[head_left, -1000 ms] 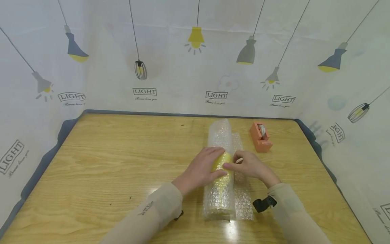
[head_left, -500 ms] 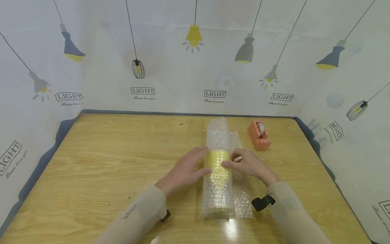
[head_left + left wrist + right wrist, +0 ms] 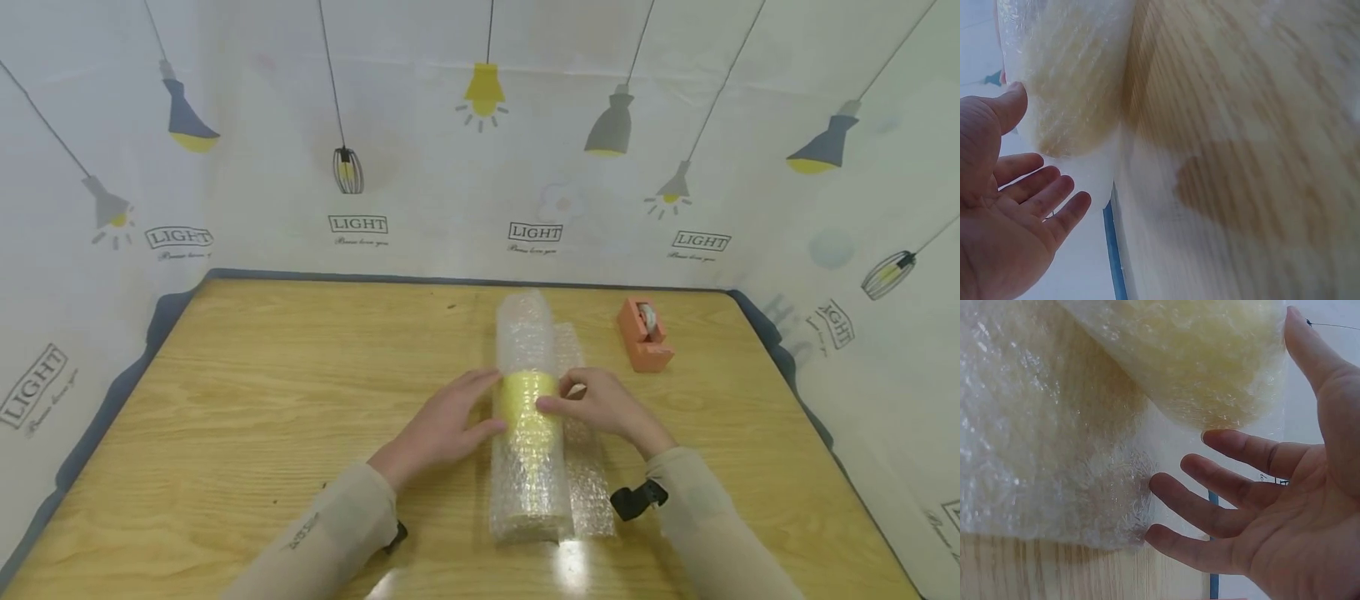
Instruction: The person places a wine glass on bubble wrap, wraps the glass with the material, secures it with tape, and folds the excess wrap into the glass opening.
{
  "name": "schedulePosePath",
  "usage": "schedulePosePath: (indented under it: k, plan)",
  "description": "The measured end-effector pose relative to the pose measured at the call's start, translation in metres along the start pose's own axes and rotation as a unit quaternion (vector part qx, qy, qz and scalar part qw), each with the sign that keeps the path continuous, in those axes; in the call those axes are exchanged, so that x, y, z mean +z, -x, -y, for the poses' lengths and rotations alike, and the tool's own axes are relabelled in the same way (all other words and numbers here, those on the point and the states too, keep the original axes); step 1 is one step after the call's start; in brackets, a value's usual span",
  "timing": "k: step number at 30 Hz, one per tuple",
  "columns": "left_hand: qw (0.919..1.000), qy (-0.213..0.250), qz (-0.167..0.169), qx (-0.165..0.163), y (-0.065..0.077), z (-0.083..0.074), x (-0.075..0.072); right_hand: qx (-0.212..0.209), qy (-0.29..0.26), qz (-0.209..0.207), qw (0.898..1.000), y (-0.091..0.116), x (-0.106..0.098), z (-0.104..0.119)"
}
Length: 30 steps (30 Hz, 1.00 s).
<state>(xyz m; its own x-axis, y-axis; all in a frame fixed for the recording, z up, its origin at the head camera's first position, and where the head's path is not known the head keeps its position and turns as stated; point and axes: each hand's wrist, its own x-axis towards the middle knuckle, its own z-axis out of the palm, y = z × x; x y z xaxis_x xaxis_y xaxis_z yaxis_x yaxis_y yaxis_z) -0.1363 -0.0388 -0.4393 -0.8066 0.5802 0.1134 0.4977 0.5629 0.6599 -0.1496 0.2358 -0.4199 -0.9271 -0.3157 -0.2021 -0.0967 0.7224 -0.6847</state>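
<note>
In the head view, a yellow thing point(image 3: 531, 400) lies inside a clear bubble wrap roll point(image 3: 525, 333), which stretches away from the person. A flat flap of bubble wrap point(image 3: 588, 475) spreads out along its right side. My left hand point(image 3: 438, 421) is at the roll's left side, fingers spread loosely, tips at or against the plastic. On the other side, my right hand point(image 3: 607, 408) rests its thumb on top of the roll. The right wrist view shows the fingers point(image 3: 1210, 506) of that hand extended and apart, close to the roll and flap.
An orange tape dispenser point(image 3: 647, 335) with a tape roll stands on the wooden table point(image 3: 300, 358), right of and beyond the bubble wrap. A white sheet printed with lamps point(image 3: 420, 167) hangs along the table's back and sides.
My left hand has come off the top of the roll to its left side. The roll and flap have shifted slightly left, and my right hand has moved along with them.
</note>
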Motion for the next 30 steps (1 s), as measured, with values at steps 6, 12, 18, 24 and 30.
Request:
schedulePosePath:
  k: [6,12,18,24,30]
  plan:
    - [0.9999,0.0,0.005,-0.011,0.002,-0.001,0.003,-0.016,-0.001,0.002,1.0,0.0,0.0,-0.002]
    - [0.9999,-0.01,0.002,-0.008,-0.002,-0.003,0.007,-0.046,0.005,0.017,0.999,0.001,-0.003,-0.005]
    - [0.9999,-0.014,-0.007,-0.003,-0.006,-0.01,0.009,-0.051,-0.004,0.047,0.998,0.001,-0.009,-0.01]
    - [0.9995,-0.029,0.001,-0.007,-0.012,-0.013,0.011,-0.043,-0.006,0.06,0.997,0.002,-0.012,-0.012]
    - [0.9995,-0.032,0.001,-0.003,-0.016,-0.014,0.014,-0.027,0.015,0.054,0.998,0.003,-0.014,-0.014]
